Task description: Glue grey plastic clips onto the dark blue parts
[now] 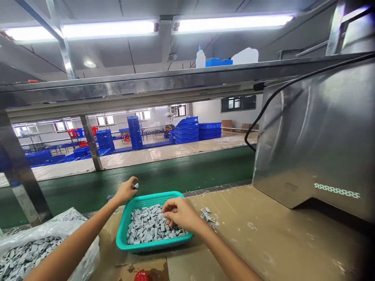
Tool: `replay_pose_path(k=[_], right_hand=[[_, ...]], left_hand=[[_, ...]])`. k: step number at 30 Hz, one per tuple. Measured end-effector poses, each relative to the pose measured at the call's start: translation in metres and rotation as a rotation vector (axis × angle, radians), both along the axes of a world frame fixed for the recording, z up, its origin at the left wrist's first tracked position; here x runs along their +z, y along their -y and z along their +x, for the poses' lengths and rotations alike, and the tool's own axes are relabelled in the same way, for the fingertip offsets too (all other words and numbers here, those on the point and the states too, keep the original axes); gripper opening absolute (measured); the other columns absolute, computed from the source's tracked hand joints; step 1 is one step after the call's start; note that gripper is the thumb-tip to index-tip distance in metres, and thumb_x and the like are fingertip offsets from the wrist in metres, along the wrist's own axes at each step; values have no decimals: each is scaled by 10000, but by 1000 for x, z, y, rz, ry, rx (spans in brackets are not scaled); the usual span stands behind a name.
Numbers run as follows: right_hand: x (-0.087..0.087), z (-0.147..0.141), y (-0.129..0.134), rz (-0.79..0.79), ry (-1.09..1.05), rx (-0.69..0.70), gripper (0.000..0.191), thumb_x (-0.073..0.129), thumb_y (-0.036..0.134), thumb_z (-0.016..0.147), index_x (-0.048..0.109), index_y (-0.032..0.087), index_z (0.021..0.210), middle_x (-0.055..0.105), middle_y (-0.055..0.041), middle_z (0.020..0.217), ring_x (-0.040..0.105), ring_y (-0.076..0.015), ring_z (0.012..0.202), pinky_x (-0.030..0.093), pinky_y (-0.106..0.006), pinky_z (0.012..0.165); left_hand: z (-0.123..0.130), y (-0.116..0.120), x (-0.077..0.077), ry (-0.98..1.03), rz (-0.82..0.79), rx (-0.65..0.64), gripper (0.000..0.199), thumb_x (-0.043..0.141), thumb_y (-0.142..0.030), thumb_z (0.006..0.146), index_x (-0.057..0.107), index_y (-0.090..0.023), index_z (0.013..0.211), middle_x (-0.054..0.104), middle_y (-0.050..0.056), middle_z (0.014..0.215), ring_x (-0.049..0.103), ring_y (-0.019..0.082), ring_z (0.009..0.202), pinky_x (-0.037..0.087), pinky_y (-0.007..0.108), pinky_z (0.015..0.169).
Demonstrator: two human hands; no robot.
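Observation:
My left hand (pixel 125 192) is beyond the back left corner of a green plastic basket (pixel 121 234). Between its thumb and fingers it pinches a small grey plastic part (pixel 136 186). Many similar grey parts (pixel 146 224) fill the basket in a loose heap. Over the basket's right side, my right hand (pixel 180 212) has its fingers curled together just above the heap. Whatever its fingertips hold, if anything, is hidden. A few more grey parts (pixel 208 217) lie on the table right of the basket, beyond my right wrist.
A clear plastic bag (pixel 90 249) full of grey parts stands at left. Something red (pixel 141 275) is at the front edge. Behind the basket runs a green conveyor belt (pixel 175 171). A metal housing (pixel 316 140) stands at right; a metal shelf (pixel 140 84) crosses overhead.

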State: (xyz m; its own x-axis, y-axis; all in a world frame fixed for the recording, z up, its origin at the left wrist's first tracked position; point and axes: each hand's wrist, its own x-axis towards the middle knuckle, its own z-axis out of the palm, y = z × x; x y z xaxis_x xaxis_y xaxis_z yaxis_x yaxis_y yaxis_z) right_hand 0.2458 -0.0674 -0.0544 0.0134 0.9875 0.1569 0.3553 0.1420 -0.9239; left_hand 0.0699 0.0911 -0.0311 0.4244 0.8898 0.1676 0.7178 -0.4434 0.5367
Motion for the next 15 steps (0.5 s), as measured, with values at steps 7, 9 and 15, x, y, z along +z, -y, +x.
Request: replay_pose_path(k=[7, 9, 15], right_hand=[[-4, 1, -7, 19, -56, 10, 16, 582, 143, 594, 579, 151, 581, 542, 36, 454, 559, -118, 427, 453, -214, 437], [-1, 0, -9, 18, -87, 18, 50, 603, 179, 573, 570, 146, 591, 541, 36, 445, 555, -124, 417, 463, -232, 434], [21, 8, 20, -5, -117, -84, 247, 676, 317, 565, 571, 137, 698, 584, 15, 502, 570, -126, 458, 496, -264, 502]], left_hand=[[-64, 73, 2, 618, -419, -165, 499, 573, -289, 737, 399, -270, 1204, 541, 5, 881, 606, 138, 815, 424, 170, 547], [-66, 87, -2, 835, -605, -187, 541, 640, -253, 691, 431, -260, 1190, 537, 3, 855, 600, 121, 791, 411, 146, 524], [-69, 104, 6, 1022, -718, -144, 495, 640, -153, 682, 504, -210, 1154, 617, 43, 851, 609, 124, 775, 442, 136, 513]])
